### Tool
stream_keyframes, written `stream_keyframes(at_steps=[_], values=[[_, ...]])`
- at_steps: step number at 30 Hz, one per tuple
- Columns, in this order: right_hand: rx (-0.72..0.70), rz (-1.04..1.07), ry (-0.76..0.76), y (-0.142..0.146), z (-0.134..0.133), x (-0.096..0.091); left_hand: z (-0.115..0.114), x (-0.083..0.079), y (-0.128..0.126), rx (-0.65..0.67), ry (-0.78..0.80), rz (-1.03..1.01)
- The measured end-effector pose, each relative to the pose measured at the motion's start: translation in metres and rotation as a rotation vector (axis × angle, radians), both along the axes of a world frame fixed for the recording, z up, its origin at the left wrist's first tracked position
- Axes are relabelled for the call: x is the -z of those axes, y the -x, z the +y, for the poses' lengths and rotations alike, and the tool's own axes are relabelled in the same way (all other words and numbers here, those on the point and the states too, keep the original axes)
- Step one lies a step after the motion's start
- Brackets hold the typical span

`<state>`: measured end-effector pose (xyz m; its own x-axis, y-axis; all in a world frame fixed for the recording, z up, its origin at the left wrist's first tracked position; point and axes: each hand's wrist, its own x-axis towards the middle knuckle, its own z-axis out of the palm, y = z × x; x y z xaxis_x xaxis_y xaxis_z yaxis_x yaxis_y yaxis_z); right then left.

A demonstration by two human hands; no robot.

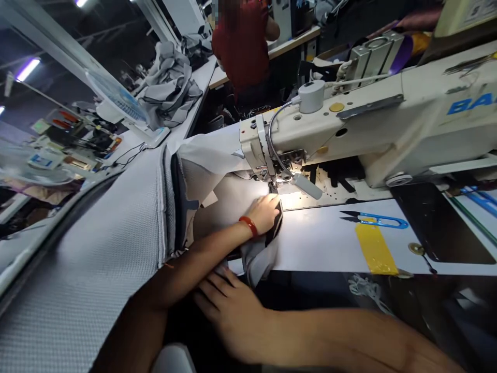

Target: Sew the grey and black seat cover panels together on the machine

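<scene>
My left hand (pixel 266 211), with a red band at the wrist, lies flat on grey fabric (pixel 229 202) right at the needle of a white sewing machine (pixel 373 122), fingers stretched toward the presser foot. My right hand (pixel 229 311) rests open, fingers spread, on the fabric near the table's front edge, below the left forearm. A large textured grey piece (pixel 97 259) drapes away to the left. A dark edge of the fabric shows beside the left hand.
Blue thread snips (pixel 375 220) lie on the white table by a yellow tape strip (pixel 375 248). A dark panel (pixel 438 228) sits at right. Heaped grey fabric (pixel 171 88) and a person in a red top (pixel 243 41) are behind.
</scene>
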<state>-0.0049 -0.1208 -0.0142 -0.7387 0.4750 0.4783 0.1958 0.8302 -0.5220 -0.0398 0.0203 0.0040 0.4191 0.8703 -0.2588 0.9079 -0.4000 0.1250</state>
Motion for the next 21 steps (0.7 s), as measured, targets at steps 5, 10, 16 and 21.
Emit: stream_keyframes(at_steps=[5,10,16,21], values=[[0.383,-0.048,0.032,-0.098,0.051,0.017,0.013,0.008,-0.020,-0.213,0.004,0.091],[0.404,-0.310,0.114,-0.117,0.134,0.032,0.001,0.011,-0.019,-0.339,0.040,0.089],[0.019,-0.476,0.028,-0.102,0.146,0.038,0.017,-0.005,-0.007,-0.206,0.121,0.286],[-0.115,-0.420,0.037,-0.098,0.135,0.038,0.026,-0.020,-0.017,-0.125,0.050,0.417]])
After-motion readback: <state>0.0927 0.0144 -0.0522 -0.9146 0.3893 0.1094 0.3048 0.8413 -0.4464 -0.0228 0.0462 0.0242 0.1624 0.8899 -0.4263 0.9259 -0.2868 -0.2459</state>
